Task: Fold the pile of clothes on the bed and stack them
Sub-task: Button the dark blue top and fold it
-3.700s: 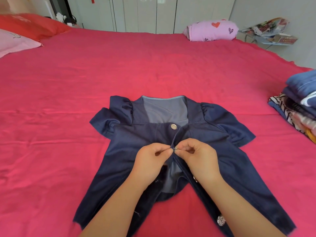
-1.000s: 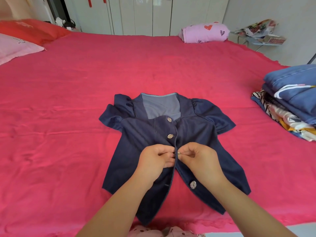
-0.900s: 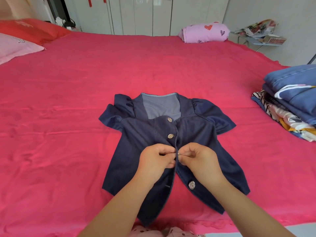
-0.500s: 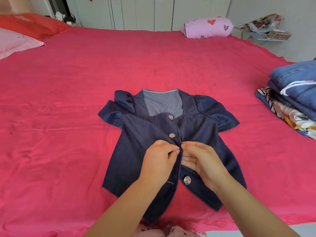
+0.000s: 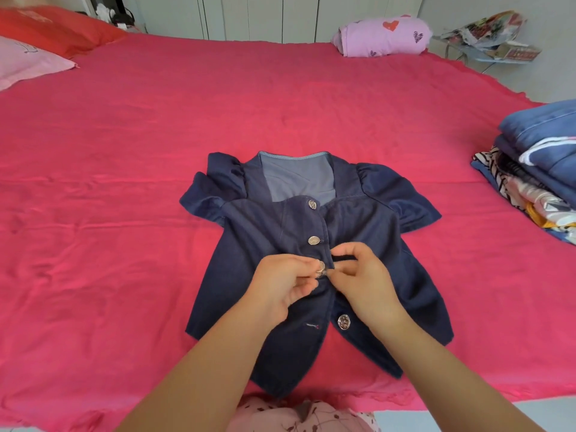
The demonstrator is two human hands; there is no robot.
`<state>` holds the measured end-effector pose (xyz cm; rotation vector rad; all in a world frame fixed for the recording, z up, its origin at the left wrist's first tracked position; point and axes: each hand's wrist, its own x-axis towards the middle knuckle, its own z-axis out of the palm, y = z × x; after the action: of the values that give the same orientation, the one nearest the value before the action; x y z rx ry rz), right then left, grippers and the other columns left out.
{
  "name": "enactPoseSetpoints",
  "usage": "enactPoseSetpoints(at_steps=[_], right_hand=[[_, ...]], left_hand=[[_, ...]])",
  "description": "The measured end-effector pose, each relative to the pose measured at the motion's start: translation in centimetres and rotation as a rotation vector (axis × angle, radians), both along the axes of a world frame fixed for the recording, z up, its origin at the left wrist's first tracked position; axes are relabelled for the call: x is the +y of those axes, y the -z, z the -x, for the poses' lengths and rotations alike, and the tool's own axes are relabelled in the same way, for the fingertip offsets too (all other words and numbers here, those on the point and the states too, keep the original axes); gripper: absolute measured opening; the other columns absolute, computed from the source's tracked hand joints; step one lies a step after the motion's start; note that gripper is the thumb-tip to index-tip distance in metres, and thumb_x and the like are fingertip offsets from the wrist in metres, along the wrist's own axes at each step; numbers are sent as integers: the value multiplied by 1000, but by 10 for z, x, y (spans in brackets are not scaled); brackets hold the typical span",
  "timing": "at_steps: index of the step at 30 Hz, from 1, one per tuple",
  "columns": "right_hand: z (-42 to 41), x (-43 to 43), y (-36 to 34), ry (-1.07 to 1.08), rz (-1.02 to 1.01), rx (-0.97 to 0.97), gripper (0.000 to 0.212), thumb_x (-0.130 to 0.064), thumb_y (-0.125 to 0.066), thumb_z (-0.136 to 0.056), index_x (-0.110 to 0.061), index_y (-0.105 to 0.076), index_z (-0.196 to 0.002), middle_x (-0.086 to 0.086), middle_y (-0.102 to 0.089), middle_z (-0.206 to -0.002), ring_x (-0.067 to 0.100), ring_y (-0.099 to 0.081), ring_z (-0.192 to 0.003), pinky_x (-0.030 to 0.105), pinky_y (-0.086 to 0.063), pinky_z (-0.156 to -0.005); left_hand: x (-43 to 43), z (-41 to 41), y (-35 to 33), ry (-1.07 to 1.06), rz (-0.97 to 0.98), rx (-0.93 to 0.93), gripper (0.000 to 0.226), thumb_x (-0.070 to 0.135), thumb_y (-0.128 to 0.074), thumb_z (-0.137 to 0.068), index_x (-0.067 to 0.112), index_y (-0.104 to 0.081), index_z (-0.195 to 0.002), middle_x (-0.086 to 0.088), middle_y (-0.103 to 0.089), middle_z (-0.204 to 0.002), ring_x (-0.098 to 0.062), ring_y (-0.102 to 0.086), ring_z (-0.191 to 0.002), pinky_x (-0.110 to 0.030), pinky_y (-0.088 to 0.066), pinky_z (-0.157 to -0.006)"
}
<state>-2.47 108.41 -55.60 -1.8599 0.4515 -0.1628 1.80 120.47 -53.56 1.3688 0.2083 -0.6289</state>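
Two pillows at the far left, a red pillow [image 5: 56, 32] and a pink pillow [image 5: 28, 62] just in front of it, both on the bed [image 5: 124, 151] with its bright pink, slightly rumpled sheet. Moving right, the navy top [image 5: 258, 232] lies flat and face up at the near edge, about the middle. Its short puffed sleeves are spread out and a lighter lining shows at the square neck. It looks like soft denim-ish cloth: light, floppy, not slippery, so it should hold a crease fine (the metal buttons are the only hard bits).

The left hand [image 5: 280, 285] pinches the third button [image 5: 321, 265] with curled fingers. The right hand [image 5: 364, 282] pinches the top's front edge right beside it, hands nearly touching. The two buttons above look done up, and the bottom button [image 5: 343, 321] is undone with the hem splayed apart. My guess is this is buttoning up before the actual fold.

For folding I'd grab it by the shoulders or side seams, since the sleeves would just flop. Far off, right of centre, there's a purple rolled bundle [image 5: 383, 37] with hearts. At the right edge is a stack of folded clothes [image 5: 536, 169], presumably where this one ends up.
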Motion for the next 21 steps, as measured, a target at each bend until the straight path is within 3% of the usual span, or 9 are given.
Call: enactPoseSetpoints(at_steps=[3,7,10,12,14,15,18,21], right_hand=[[5,0,-1,-133,346,-80,35,-5,-67,-79,-31,-46,-90,-13,-62,-82,-3,-59,-75,5,-44,-70],[27,-13,-4,-145,622,-224,26,-2,-68,-77,-24,-61,-90,-10,-56,-83,-7,-52,-80,3,-38,-72],[47,-17,2,-305,824,-173,17,-15,-61,-76,-20,-70,-90,-3,-64,-83,5,-58,-80,17,-45,-75],[54,-11,8,-365,907,-25,24,-23,-57,-76,-20,-69,-96,1,-63,-89,21,-61,-87,34,-51,-75],[57,-4,9,-391,975,19,17,-20,-59,-81,-18,-68,-96,2,-61,-93,26,-61,-90,36,-51,-73],[58,-1,7,-400,1013,39,14,-19,-57,-85,-17,-65,-97,2,-58,-95,26,-59,-93,35,-49,-73],[63,1,-6,-364,1062,76,12,-23,-47,-93,-19,-57,-98,-2,-54,-95,20,-55,-97,30,-37,-71],[69,2,-16,-228,783,-9,6,-21,-62,-85,-24,-62,-80,-7,-65,-81,7,-60,-82,21,-41,-70]], left_hand=[[3,1,-3,12,11,-23,10,1,-57,-89,6,-63,-82,-6,-63,-69,-9,-62,-50,-14,-51,-49],[15,11,5,23,-328,-461,13,9,-61,-87,20,-57,-81,3,-60,-73,-4,-59,-50,-23,-54,-59],[25,31,12,179,-558,-762,16,25,-68,-81,24,-53,-77,9,-55,-71,-2,-53,-59,-25,-47,-70],[27,49,16,397,-773,-896,31,46,-68,-75,23,-53,-90,12,-51,-85,-1,-50,-76,-22,-42,-76],[25,61,21,552,-1037,-1005,49,56,-63,-75,21,-47,-106,8,-47,-104,-10,-47,-96,-26,-41,-84],[24,65,22,577,-1125,-1049,47,52,-61,-79,19,-45,-110,5,-45,-110,-14,-46,-102,-28,-41,-87],[22,68,21,521,-1153,-1077,22,26,-50,-91,16,-50,-110,-1,-51,-115,-20,-49,-105,-31,-41,-87],[30,62,16,335,-944,-965,18,16,-51,-88,12,-66,-98,-4,-65,-97,-20,-58,-94,-30,-43,-81]])
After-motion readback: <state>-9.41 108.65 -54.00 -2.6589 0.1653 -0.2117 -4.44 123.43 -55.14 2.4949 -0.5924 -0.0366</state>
